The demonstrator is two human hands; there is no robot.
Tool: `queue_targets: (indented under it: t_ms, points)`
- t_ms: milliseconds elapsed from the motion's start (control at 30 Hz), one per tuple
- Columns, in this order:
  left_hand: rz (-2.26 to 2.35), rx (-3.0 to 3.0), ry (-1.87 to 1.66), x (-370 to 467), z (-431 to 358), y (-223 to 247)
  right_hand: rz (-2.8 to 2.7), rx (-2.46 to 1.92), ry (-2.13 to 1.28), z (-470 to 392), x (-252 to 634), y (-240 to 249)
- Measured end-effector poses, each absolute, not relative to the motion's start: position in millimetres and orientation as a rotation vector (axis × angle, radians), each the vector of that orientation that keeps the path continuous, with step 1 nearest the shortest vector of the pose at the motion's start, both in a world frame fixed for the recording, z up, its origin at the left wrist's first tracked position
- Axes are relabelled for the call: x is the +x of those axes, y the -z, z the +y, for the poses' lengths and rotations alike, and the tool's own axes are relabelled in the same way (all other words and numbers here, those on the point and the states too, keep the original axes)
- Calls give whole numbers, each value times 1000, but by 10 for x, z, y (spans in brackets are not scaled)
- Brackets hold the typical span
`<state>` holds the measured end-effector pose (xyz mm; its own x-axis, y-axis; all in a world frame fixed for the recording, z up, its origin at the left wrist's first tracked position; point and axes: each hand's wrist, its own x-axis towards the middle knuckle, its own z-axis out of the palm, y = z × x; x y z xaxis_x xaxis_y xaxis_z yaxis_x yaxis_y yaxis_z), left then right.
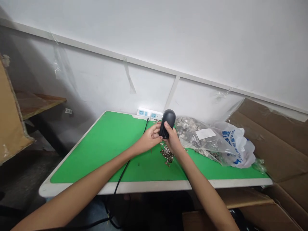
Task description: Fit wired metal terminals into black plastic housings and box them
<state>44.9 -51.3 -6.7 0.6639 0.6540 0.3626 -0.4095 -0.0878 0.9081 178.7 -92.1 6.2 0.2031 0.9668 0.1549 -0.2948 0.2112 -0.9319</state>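
A smooth black oblong device with a rounded top (169, 118) is held up over the table, tilted slightly. My right hand (172, 138) is closed around its right side, with the thumb lying across the front. At its lower left, the fingers of my left hand (152, 136) press against the device near its ribbed lower part. Below my hands, a pile of small shiny metal pieces (167, 155) lies on the green table mat (96, 147). What the device is, I cannot tell.
A white power strip (149, 114) sits at the table's back edge, with a black cable (125, 170) running forward from it. Clear bags of small metal parts (190, 126) and a white plastic bag (240, 144) lie right. Cardboard (271, 138) stands beyond.
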Motion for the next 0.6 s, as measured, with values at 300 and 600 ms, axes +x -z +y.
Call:
queue_targets:
  t_ms: [300,600]
  points:
    - [285,1476,-877,408,-540,18,-1064,-1035,-819,-958,1801,-99]
    - [352,1488,-952,424,-536,92,-1125,-1017,-805,-970,1764,-89]
